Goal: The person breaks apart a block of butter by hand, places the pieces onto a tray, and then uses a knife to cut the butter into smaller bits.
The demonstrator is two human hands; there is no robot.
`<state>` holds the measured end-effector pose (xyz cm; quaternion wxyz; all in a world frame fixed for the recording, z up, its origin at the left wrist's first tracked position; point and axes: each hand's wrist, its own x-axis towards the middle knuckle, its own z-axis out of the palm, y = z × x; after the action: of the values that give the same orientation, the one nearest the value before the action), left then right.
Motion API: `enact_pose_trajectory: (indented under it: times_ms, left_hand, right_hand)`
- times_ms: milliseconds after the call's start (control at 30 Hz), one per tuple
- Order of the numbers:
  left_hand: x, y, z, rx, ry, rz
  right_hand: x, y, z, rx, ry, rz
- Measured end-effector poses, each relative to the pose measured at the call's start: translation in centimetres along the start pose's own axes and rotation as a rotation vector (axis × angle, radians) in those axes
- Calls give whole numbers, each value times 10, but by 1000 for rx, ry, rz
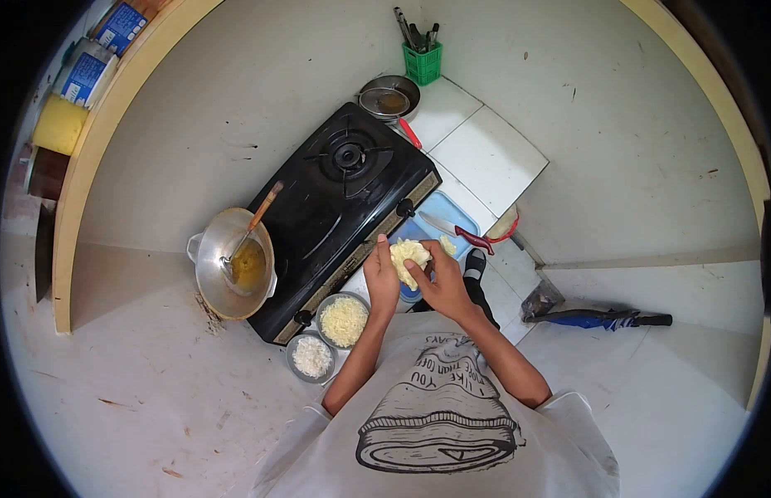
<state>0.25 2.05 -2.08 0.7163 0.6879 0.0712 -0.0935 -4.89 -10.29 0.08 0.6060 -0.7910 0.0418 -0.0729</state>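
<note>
Both of my hands are around a pale yellow, soft, dough-like lump (409, 259) with an uneven surface. My left hand (383, 280) supports its left side, thumb raised along the edge. On the other side my right hand (444, 286) grips it, with the thumb pressed onto the front. Beneath lies a blue tray (439, 207), partly hidden by the hands. A knife (466, 233) with a dark red handle rests across the tray, and a small pale yellow piece (447, 245) lies near it.
Left of me is a black gas stove (319, 207); a wok (215, 290) with yellow oil and a wooden-handled utensil (265, 206) sits on it. Near its front stand bowls of yellow shreds (344, 322) and white food (312, 355). A pan (406, 87) and green basket (423, 64) are behind.
</note>
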Motion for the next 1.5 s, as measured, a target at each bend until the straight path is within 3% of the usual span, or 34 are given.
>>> enact_pose_trajectory:
  times_ms: [400,1000,1367,1500]
  left_hand:
    - [11,-5,-11,81,-41,-187]
    - [21,-6,-22,-20,-226,-342]
    - [17,26,-23,55,-339,-445]
    - [23,5,-25,-35,-352,-418]
  right_hand:
    - [-2,14,-2,52,-35,-105]
    - [-2,-3,-15,-16,-172,-6]
    - [-8,17,-8,136,-158,51]
    - [-9,21,-6,176,-150,65]
